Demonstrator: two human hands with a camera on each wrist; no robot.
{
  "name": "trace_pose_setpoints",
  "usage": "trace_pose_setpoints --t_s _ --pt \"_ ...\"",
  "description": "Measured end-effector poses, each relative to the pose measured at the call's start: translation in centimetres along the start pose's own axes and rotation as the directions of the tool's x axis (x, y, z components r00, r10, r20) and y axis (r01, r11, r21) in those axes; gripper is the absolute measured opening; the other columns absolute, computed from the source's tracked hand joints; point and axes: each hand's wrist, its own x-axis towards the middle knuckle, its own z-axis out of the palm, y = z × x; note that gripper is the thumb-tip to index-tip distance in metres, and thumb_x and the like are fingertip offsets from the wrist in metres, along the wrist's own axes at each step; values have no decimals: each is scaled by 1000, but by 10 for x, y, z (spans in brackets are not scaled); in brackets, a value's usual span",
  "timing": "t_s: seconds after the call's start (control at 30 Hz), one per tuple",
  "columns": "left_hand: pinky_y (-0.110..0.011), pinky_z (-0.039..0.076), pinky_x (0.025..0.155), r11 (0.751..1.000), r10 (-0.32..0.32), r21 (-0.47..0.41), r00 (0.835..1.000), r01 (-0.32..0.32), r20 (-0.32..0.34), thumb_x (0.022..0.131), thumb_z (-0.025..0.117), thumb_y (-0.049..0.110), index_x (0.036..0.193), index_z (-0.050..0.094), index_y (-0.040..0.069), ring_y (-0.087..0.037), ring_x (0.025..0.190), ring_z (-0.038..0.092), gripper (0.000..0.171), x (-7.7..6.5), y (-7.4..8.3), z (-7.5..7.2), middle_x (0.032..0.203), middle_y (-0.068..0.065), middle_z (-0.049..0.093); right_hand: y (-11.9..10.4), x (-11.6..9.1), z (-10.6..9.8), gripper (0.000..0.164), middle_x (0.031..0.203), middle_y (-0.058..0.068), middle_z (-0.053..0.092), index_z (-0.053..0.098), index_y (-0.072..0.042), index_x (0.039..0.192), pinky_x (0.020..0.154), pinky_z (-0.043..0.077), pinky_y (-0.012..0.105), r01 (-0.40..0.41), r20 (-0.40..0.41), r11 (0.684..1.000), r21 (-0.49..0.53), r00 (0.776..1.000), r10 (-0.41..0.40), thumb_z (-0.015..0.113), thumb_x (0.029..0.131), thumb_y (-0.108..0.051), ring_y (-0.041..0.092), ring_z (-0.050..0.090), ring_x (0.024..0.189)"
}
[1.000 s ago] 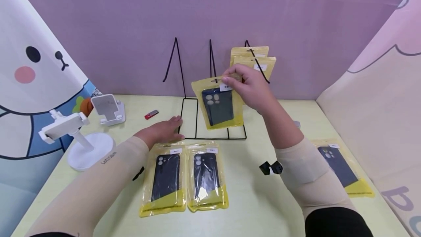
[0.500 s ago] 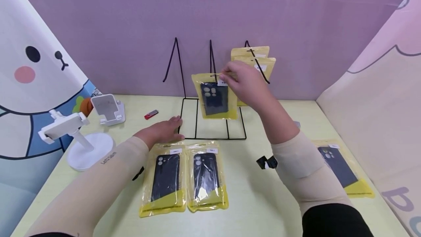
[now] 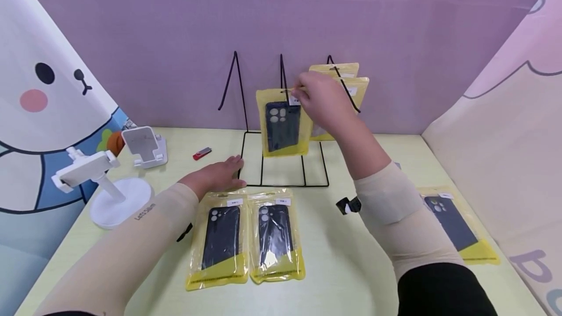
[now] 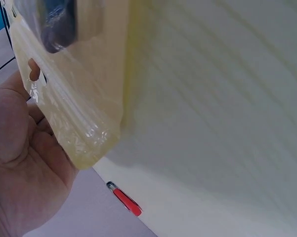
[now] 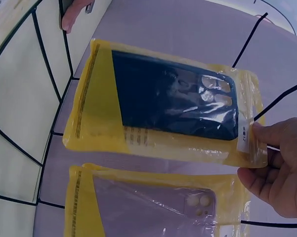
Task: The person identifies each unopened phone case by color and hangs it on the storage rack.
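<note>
Right hand point(image 3: 324, 100): pinching bagged phone case point(image 3: 283, 126) at top, presumably keeping it upright; left hand point(image 3: 218, 174): outstretched, likely steadying rack point(image 3: 290, 186)

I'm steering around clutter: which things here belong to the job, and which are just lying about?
Likely the job's:
bagged phone case in right hand;
two hanging packets;
three bagged cases on table;
black wire rack.

Apparently just lying about:
red USB stick;
two white phone stands.

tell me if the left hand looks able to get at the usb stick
Probably yes: the left hand rests against the left side of the rack, and the usb stick lies close by, left of its fingertips. The head view shows nothing between them, so a short reach should do.
</note>
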Motion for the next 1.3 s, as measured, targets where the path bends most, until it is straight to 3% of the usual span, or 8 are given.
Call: trace_pose_setpoints --t_s 0.13,0.5,0.87,1.3 --pt "-51 15 122 1000 7 3 1000 -7 -6 97 53 51 159 9 11 -31 152 4 85 -1 1 -1 166 -11 0 1 7 0 18 99 2 68 66 -13 103 78 50 39 20 -27 999 -49 999 -21 58 100 -29 21 59 88" --pt "-51 15 122 1000 9 12 1000 -9 -12 98 54 49 159 9 10 -32 152 4 85 -4 5 -4 166 -12 0 1 26 0 21 110 2 70 68 -15 109 84 52 40 -31 8 995 -98 999 31 53 102 -28 22 63 98" --pt "-52 15 122 1000 22 8 1000 -22 -13 98 53 48 158 9 9 -34 152 4 84 -5 5 -4 165 -13 0 4 42 -1 22 115 1 69 67 -15 112 78 52 37 -101 52 992 -73 993 105 51 103 -27 19 63 98" --pt "-51 16 122 1000 24 -8 1000 -25 -9 98 54 49 159 11 11 -32 152 4 84 -5 8 -5 166 -12 1 8 51 1 24 121 1 68 66 -15 118 87 53 39 -156 63 984 -86 985 162 52 103 -27 20 61 111"
